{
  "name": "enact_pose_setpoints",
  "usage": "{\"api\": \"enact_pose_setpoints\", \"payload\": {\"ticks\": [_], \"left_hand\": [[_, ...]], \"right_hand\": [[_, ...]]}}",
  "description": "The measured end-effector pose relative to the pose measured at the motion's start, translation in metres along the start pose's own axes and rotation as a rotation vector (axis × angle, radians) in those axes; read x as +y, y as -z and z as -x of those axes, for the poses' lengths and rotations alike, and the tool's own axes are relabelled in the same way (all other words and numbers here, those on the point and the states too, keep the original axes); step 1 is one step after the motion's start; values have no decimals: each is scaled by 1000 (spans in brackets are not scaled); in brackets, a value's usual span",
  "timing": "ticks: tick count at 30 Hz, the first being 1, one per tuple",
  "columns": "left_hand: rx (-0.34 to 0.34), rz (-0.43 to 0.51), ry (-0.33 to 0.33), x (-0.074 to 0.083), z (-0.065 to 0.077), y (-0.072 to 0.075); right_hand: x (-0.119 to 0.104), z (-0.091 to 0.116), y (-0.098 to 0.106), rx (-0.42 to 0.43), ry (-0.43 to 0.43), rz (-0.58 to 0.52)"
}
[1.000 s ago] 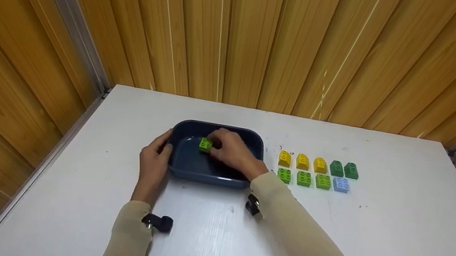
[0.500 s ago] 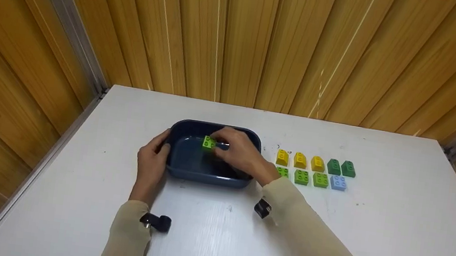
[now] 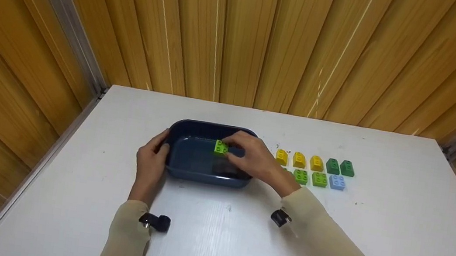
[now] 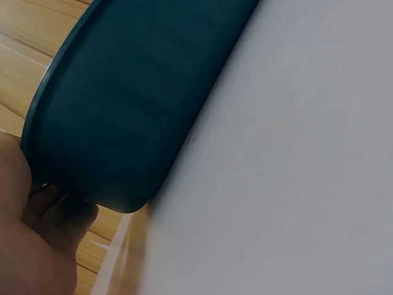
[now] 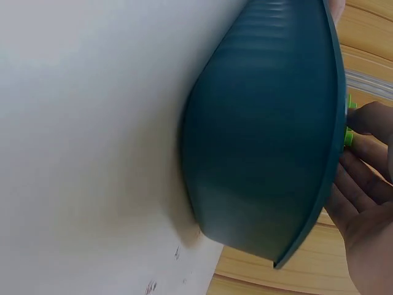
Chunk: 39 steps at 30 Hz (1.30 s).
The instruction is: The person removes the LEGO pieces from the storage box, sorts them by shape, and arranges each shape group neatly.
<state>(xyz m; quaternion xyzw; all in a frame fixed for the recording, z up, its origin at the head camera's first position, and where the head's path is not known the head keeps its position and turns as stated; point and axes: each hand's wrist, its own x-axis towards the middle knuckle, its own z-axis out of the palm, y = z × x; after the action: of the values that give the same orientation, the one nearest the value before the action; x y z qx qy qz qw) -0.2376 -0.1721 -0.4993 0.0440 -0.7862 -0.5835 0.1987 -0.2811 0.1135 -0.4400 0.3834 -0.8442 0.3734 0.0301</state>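
In the head view a dark blue rectangular tray (image 3: 208, 179) stands on the white table. My left hand (image 3: 151, 162) grips its left end, thumb at the rim and fingers along the outer wall. Between the thumb and fingers of my right hand (image 3: 254, 157) is a light green toy building brick (image 3: 219, 147) with studs, pinched over the right half of the tray. The right wrist view shows only slivers of that green brick (image 5: 349, 139) behind the tray's rim. From the left wrist the tray's outer wall (image 4: 135, 104) fills much of the picture.
Right of the tray, bricks lie in two rows. The back row has yellow bricks (image 3: 299, 160) and dark green ones (image 3: 347, 168). In front are light green bricks (image 3: 319, 179), one partly hidden by my right hand, and a light blue one (image 3: 337, 182). A wood-patterned wall (image 3: 248, 38) rises behind.
My right hand has moved to the right across the tray, carrying the light green brick from near its middle towards its right side. My left hand keeps its grip on the tray.
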Motion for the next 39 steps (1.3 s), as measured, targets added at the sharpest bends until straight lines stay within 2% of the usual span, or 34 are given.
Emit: {"api": "enact_pose_setpoints", "payload": {"ticks": [9,16,28,35,39], "left_hand": [[7,5,2,-2,-1,0],[-9,6,7,-1,1,1],[-12,6,-2,-1,0,1],[-13,10,8,-3,-1,2],[-8,10,7,-3,0,2]], "right_hand": [[0,20,19,10,-30,4],[2,36,32,75,20,-8],[10,67,59,153,-3,60],[22,88,75,184,3,102],[30,100,83,189,-24,150]]}}
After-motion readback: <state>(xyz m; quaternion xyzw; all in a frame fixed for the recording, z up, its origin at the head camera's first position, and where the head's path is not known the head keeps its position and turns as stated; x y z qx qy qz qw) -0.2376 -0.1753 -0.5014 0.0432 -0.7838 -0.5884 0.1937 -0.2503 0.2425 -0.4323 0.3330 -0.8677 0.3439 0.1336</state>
